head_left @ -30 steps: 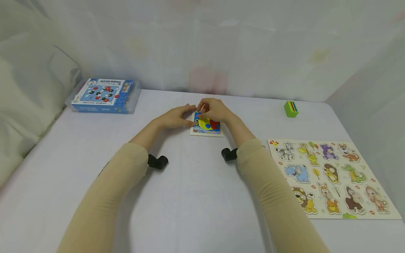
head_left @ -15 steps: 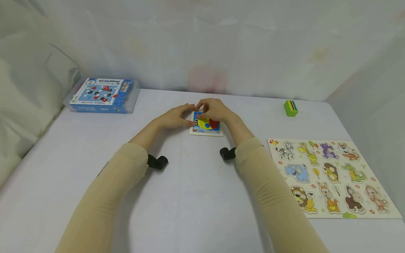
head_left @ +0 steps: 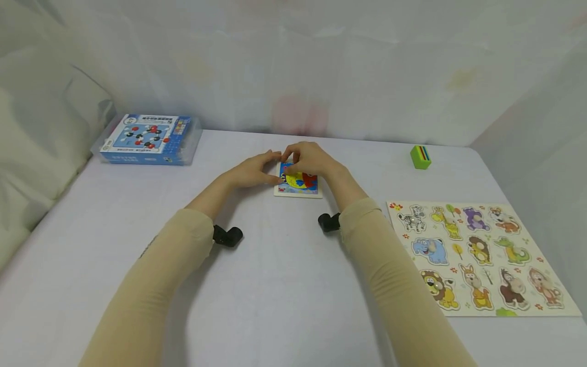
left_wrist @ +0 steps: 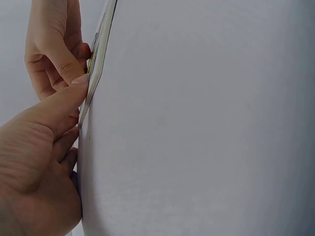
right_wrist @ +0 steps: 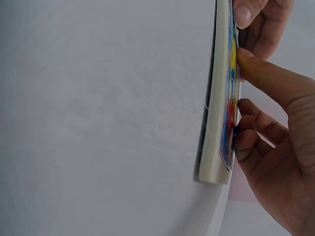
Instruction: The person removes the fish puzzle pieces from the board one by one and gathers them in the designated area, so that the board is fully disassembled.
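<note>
At upper middle of the frame lies the small puzzle (head_left: 299, 192); my left hand (head_left: 252, 171), loosely spread, touches its left side, my right hand (head_left: 314, 159) bends fingers onto it, whether pinching I cannot tell

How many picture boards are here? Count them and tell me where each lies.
2. The small board lies ahead, where the left hand and right hand touch it and cover part; the large animal board lies to the right. No other shows.
</note>
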Demonstrator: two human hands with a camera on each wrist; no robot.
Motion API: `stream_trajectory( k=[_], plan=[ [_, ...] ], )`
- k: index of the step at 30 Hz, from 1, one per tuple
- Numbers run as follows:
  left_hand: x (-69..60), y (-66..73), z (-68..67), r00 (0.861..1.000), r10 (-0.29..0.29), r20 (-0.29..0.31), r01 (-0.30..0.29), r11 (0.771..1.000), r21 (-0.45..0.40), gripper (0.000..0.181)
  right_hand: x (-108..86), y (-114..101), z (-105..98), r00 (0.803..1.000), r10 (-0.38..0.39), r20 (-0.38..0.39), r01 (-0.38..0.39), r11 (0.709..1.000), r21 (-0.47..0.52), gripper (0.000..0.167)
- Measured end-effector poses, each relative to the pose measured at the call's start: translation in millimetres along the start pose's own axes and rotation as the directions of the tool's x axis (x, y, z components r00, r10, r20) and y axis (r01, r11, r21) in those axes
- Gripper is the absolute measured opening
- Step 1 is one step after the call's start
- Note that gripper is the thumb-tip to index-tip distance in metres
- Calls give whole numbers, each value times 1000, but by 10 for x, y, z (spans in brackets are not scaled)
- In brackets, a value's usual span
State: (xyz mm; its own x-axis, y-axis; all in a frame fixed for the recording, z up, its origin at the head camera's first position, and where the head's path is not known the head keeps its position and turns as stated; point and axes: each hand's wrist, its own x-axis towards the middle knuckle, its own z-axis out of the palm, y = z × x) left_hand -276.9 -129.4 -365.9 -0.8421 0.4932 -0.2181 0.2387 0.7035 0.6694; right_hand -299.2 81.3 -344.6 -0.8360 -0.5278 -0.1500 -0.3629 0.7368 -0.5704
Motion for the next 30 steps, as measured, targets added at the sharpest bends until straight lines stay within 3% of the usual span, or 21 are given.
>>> stream_trajectory(
  k=[30],
  plan=[
    [0, 1, 7, 1000, 23, -11, -23, 1000, 0, 79, 6, 12, 21, 999, -13, 31, 12, 999, 42, 23]
  ],
)
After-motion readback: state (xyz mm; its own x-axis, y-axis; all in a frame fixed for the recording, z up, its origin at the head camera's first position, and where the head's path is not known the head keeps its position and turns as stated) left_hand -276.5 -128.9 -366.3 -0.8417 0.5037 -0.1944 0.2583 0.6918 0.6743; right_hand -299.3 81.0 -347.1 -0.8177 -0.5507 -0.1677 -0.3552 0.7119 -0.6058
